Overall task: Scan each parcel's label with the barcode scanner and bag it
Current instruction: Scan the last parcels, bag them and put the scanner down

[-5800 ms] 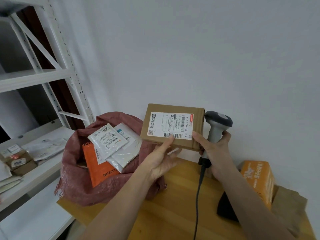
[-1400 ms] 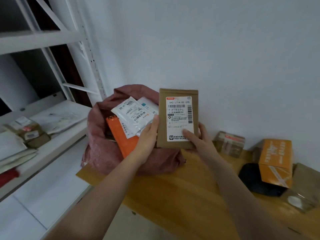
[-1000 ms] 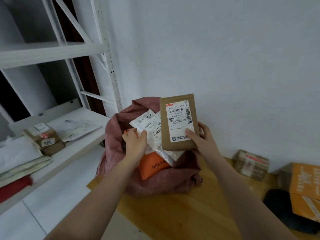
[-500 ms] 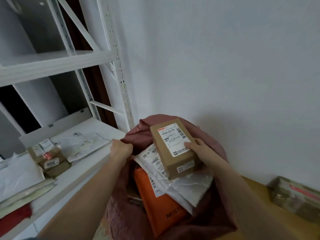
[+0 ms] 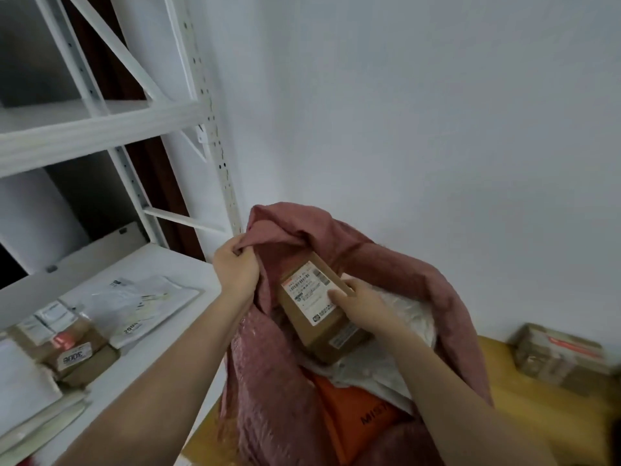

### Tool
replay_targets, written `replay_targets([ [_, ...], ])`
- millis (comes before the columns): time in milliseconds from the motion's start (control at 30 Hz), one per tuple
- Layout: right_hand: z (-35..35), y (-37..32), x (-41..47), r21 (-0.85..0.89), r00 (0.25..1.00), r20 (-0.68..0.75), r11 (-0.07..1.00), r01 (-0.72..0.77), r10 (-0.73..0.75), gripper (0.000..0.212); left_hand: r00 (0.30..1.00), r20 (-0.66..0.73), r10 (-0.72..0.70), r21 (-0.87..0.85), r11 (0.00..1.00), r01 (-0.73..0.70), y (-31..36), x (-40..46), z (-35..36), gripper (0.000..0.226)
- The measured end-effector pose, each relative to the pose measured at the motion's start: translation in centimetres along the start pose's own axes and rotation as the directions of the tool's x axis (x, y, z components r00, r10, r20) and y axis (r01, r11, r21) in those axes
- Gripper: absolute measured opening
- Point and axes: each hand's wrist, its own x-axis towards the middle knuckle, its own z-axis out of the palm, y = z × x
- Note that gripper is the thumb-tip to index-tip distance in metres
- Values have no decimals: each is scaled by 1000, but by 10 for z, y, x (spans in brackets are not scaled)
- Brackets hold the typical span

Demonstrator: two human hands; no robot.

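Two bare forearms reach up from the bottom of the frame into a pinkish-red woven sack (image 5: pixel 447 297) at lower centre. An orange mailer (image 5: pixel 353 418) lies low in the sack's mouth, a white plastic mailer (image 5: pixel 403 317) above it. The right hand (image 5: pixel 361 306) grasps a brown cardboard parcel (image 5: pixel 319 326) inside the sack mouth, thumb across its white label (image 5: pixel 307 292); the parcel lies tilted, label up, its long axis running from lower right to upper left, far end toward the sack's raised rim. The left hand (image 5: pixel 237 269), its grip clenched on a fold of the sack's edge, holds it up. At lower right, a taped box (image 5: pixel 561 354) sits on the wooden surface (image 5: pixel 544 408). At left, white shelving (image 5: pixel 100 126) carries flat mailers (image 5: pixel 134 304) and a small brown package (image 5: pixel 72 351).
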Motion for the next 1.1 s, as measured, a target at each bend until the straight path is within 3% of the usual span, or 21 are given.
replay_targets([
  [67, 16, -9, 0, -61, 1000, -8, 998, 0, 0, 75, 999, 40, 25, 41, 999, -27, -2, 0, -2, 26],
  [133, 13, -18, -1, -156, 998, 21, 986, 57, -54, 83, 998, 55, 1, 124, 992, -8, -6, 5, -6, 27],
  [233, -25, -23, -5, -413, 954, -234, 908, 78, -189, 80, 984, 127, -125, 238, 967, 92, -7, 12, -9, 30],
  [300, -59, -16, -11, -595, 916, -369, 797, -102, -158, 92, 960, 167, -225, 290, 942, 170, -5, 12, -6, 29],
  [367, -88, 5, -14, -612, 910, -409, 720, -327, 66, 107, 926, 200, -321, 335, 910, 243, -5, 9, 1, 27],
  [400, -98, 16, -15, -600, 909, -380, 702, -384, 172, 99, 909, 211, -360, 348, 897, 274, -6, 7, 6, 26],
  [467, -110, 34, -12, -603, 942, -251, 726, -331, 222, 55, 891, 216, -399, 344, 885, 313, -5, 5, 15, 25],
  [500, -117, 35, -10, -524, 953, -249, 804, -282, 172, 37, 894, 206, -398, 329, 888, 320, -1, 6, 19, 26],
  [567, -138, 20, -2, -147, 908, -410, 976, -163, 89, 24, 933, 154, -324, 257, 925, 279, 14, 14, 26, 32],
  [633, -165, -8, 2, 155, 786, -615, 987, 42, 64, 26, 971, 119, -208, 138, 972, 191, 36, 28, 34, 36],
  [700, -184, -29, 3, 361, 744, -664, 903, 234, 73, 26, 988, 87, -131, 30, 991, 129, 57, 37, 40, 37],
  [767, -188, -29, 3, 409, 740, -666, 875, 258, 93, 29, 989, 87, -117, 36, 993, 114, 67, 39, 45, 36],
  [900, -186, -5, 7, 387, 790, -592, 916, 107, 158, 28, 942, 178, -285, 289, 930, 227, 42, 27, 57, 25],
  [1033, -214, -20, 7, 410, 712, -696, 868, 280, 99, 25, 960, -50, -277, 241, 929, 280, 31, 34, 55, 25],
  [1100, -222, -24, 8, 435, 713, -697, 835, 338, 74, 22, 960, -93, -265, 227, 933, 280, 35, 40, 52, 23],
])
